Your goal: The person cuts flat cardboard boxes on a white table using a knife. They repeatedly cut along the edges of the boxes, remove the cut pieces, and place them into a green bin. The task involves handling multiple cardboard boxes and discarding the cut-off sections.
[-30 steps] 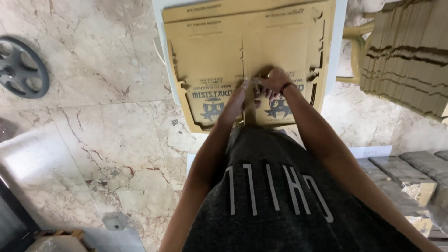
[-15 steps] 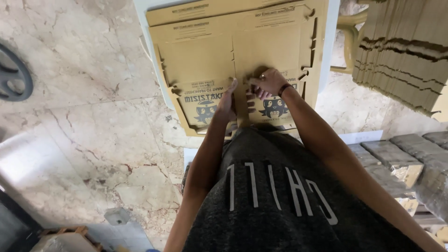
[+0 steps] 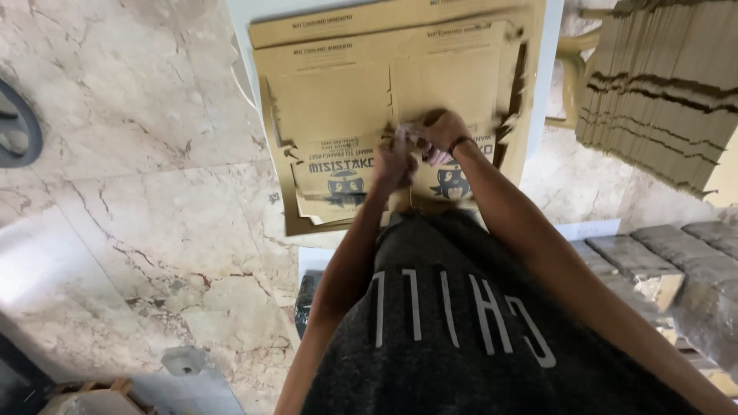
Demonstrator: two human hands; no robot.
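Flat cardboard box blank (image 3: 361,100) lies on white table (image 3: 547,69), long axis across the body. Left hand (image 3: 393,163) and right hand (image 3: 442,132) both pinch its near middle edge, together.

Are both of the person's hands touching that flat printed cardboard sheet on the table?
Touching. The head view shows the left hand and right hand pressed on the top cardboard sheet, fingers meeting near its middle fold, no gap visible.

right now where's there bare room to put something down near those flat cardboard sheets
Bare marble floor lies left of the flat cardboard sheets, up to the dark wheel. Crowded: the white table is covered, both hands (left hand, right hand) sit there, and stacked cardboard fills the right.
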